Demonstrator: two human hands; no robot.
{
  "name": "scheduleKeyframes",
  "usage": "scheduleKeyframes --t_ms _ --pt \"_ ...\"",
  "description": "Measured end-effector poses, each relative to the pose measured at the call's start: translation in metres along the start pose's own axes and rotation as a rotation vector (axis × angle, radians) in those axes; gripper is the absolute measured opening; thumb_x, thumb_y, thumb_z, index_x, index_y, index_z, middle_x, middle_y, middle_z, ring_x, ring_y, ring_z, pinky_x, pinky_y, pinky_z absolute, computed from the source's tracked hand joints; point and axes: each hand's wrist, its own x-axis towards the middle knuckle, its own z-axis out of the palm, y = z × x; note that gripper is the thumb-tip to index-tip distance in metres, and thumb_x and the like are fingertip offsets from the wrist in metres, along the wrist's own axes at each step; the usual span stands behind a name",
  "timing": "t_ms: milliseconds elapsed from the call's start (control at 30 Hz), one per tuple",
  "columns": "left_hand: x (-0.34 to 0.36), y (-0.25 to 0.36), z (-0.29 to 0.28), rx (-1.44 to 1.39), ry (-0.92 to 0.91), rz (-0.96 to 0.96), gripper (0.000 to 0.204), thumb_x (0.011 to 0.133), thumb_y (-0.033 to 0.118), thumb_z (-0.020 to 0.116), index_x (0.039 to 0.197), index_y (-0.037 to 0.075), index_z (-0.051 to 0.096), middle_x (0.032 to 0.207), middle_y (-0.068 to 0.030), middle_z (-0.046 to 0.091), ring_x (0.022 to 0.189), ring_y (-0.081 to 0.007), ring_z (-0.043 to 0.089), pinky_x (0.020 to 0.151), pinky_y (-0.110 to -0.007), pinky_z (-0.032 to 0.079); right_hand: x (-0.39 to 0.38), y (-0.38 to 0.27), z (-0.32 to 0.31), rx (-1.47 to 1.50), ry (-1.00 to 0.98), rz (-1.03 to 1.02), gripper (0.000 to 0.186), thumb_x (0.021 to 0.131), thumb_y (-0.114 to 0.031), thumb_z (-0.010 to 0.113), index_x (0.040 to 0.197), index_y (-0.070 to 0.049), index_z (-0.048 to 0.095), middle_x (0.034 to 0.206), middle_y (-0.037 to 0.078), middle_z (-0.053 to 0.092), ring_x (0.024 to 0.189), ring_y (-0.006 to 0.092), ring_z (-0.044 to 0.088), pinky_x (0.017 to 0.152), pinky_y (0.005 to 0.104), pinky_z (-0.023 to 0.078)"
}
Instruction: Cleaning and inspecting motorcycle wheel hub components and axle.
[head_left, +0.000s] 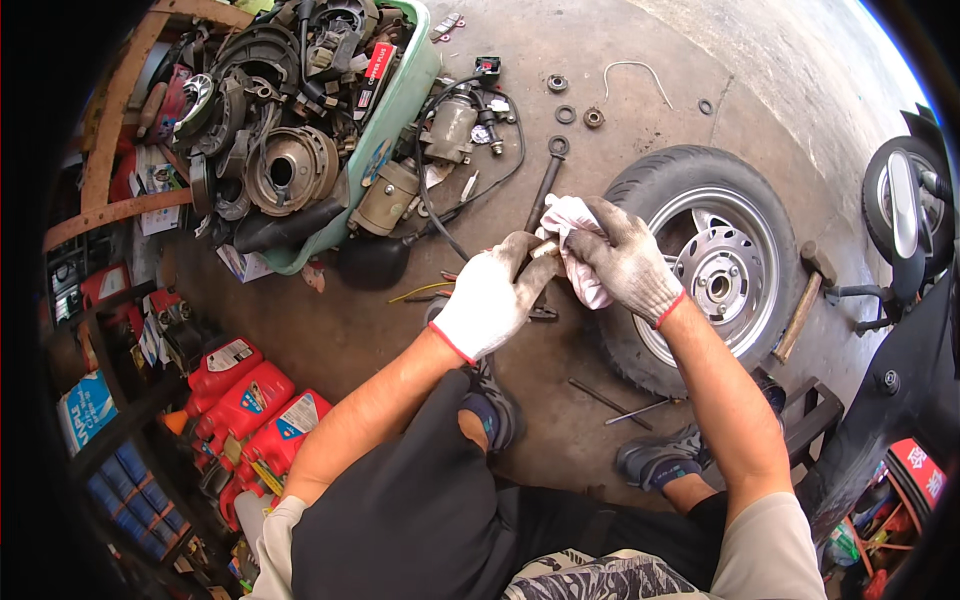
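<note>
Both my hands wear white knit gloves with red cuffs, greyed by grime at the fingers. My left hand [490,295] pinches a small light metal part [544,249], mostly hidden by the fingertips, so its full shape cannot be made out. My right hand [632,262] grips a crumpled pale pink rag [580,280], bunched against that part. Just behind the rag, a long dark axle bolt [545,185] lies on the floor. To the right, beneath my right forearm, a wheel with a black tyre and silver rim [745,190] lies flat.
A green bin [400,110] heaped with used brake parts stands far left, near two small motors [452,128] with cables. Nuts [594,117], washers [565,114] and bent wire [640,66] lie beyond. A hammer [800,310] and motorcycle [890,330] are right; red bottles [262,395] left.
</note>
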Motion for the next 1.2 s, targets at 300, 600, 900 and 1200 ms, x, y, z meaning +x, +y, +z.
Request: scheduleKeyframes --t_ms 300,600,900,1200 --pt "-0.001 0.002 0.002 0.007 -0.134 -0.006 0.039 0.104 0.033 0.048 0.115 -0.003 0.06 0.093 -0.0183 0.068 0.082 -0.0301 0.069 0.071 -0.041 0.051 0.01 0.005 0.008 0.538 -0.077 0.248 0.025 0.095 -0.021 0.059 0.104 0.002 0.065 0.086 0.012 0.069 0.076 0.0197 0.066 0.069 0.0341 0.052" --pt "-0.002 0.001 -0.002 -0.143 -0.133 -0.086 0.027 0.102 0.021 0.051 0.114 -0.002 0.058 0.079 -0.0167 0.064 0.072 -0.0284 0.066 0.065 -0.039 0.051 0.005 0.01 -0.016 0.78 -0.112 0.206 0.029 0.101 -0.018 0.053 0.119 0.004 0.06 0.097 0.007 0.069 0.081 0.0106 0.065 0.074 0.0264 0.054" --pt "-0.006 -0.013 0.007 0.102 -0.028 0.008 0.034 0.104 0.028 0.05 0.113 -0.003 0.059 0.087 -0.0217 0.063 0.079 -0.0308 0.066 0.071 -0.039 0.051 0.007 -0.003 -0.004 0.061 -0.138 0.093 0.039 0.087 -0.023 0.065 0.111 0.008 0.064 0.098 0.028 0.067 0.093 0.0374 0.067 0.077 0.0425 0.052" --pt "-0.007 -0.022 0.01 -0.574 -0.133 -0.103 0.045 0.103 0.041 0.054 0.126 0.002 0.055 0.093 0.0 0.06 0.083 -0.0085 0.056 0.073 -0.027 0.05 0.001 0.031 -0.001 1.228 -0.284 0.374 0.032 0.101 -0.023 0.059 0.118 0.005 0.06 0.106 0.01 0.068 0.092 0.0158 0.068 0.084 0.0305 0.056"
